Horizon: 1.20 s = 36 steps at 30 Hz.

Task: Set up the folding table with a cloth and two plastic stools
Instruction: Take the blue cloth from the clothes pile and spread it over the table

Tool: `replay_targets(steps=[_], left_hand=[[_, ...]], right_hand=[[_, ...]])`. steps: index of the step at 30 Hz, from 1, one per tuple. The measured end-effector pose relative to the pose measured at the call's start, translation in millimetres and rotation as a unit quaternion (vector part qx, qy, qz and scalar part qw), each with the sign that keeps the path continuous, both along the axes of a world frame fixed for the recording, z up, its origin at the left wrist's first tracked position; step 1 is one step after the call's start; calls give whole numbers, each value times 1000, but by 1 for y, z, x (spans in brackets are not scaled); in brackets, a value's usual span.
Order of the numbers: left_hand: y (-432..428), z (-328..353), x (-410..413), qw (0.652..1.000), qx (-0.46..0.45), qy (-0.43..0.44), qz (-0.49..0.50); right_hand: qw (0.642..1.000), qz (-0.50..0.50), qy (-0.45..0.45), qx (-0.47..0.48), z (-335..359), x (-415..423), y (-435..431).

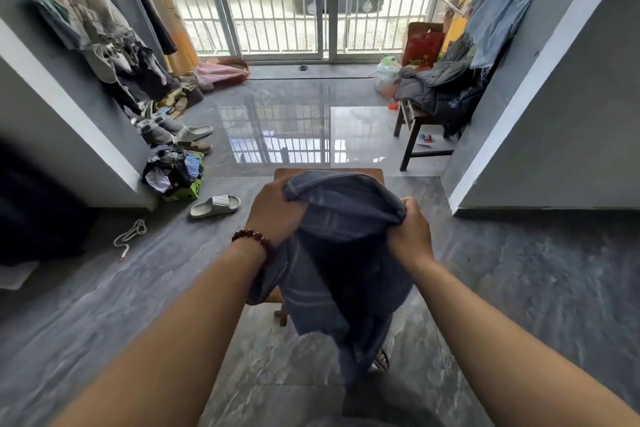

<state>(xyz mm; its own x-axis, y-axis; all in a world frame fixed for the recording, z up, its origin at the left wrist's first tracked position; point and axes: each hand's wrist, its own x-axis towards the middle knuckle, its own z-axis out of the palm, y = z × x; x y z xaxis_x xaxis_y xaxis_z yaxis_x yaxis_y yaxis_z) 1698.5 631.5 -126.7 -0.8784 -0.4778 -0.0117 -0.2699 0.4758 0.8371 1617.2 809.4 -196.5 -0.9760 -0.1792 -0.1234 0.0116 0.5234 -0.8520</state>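
Observation:
A blue-grey striped cloth (343, 253) hangs bunched in front of me, above a small brown wooden table (375, 173). Only the table's far edge, a bit of its left side and one leg show; the cloth hides the rest. My left hand (273, 211), with a bead bracelet on the wrist, grips the cloth's upper left part. My right hand (410, 232) grips its upper right part. The cloth's lower end drapes down toward the floor. No plastic stools are in view.
A dark wooden chair (412, 135) piled with clothes stands at the right by a grey wall. Shoes, slippers (214, 206) and a clothes heap (173, 170) lie along the left wall. A white cord (130, 236) lies on the floor. Barred glass doors (322, 0) close the far end.

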Motion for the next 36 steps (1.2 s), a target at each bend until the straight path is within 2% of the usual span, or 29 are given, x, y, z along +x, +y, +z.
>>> replay_targets(steps=[6, 9, 12, 14, 17, 23, 26, 30, 36], left_hand=[[-4, -14, 59, 998, 62, -1, -18], [5, -21, 78, 995, 67, -18, -78], [17, -20, 90, 989, 25, -40, -141], [23, -13, 95, 983, -8, -84, -163], [25, -9, 100, 971, -102, -133, -168], [25, -9, 109, 976, -157, -104, -113], [22, -10, 114, 983, -142, -82, -88], [15, -4, 114, 994, -92, -42, -41], [5, 3, 105, 996, -79, -3, -42]], right_hand=[[995, 41, -12, -87, 13, 62, -3], [989, 105, 13, -106, 20, 82, -9], [978, 175, 21, -108, 30, 100, -18], [973, 201, 14, -115, 38, 110, -21], [970, 215, 1, -115, 42, 119, -18], [978, 152, -51, -135, 35, 130, -6], [977, 141, -77, -140, 29, 131, -7], [985, 138, -70, -81, 22, 133, -13], [996, 70, -48, 20, 18, 126, -21]])
